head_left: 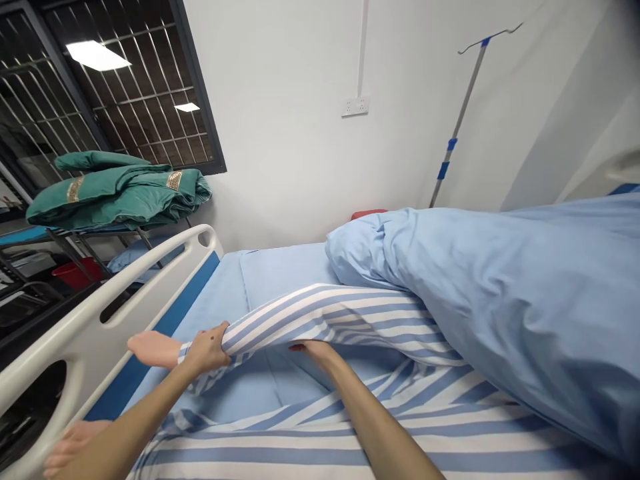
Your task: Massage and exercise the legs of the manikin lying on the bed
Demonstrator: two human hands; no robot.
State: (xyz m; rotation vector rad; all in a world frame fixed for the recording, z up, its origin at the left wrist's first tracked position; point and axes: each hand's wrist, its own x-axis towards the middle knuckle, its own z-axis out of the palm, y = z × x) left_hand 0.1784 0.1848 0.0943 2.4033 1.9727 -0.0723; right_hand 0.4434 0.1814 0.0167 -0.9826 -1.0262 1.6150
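A leg in blue-and-white striped trousers (320,307) is raised off the bed, with a bare foot (155,348) at its end. My left hand (209,348) is closed around the trouser leg just above the ankle. Underneath the same leg, near the knee, my right hand (316,352) holds it from below; most of its fingers are hidden by the cloth. The other striped leg (280,443) lies on the bed nearer to me, and its foot (77,443) is partly behind my left forearm.
A light blue quilt (480,280) covers the body at right. The white bed end board (145,280) stands at left. Behind it, folded green bedding (120,190) lies on a rack above a red bucket (80,272). A drip stand (463,110) is by the wall.
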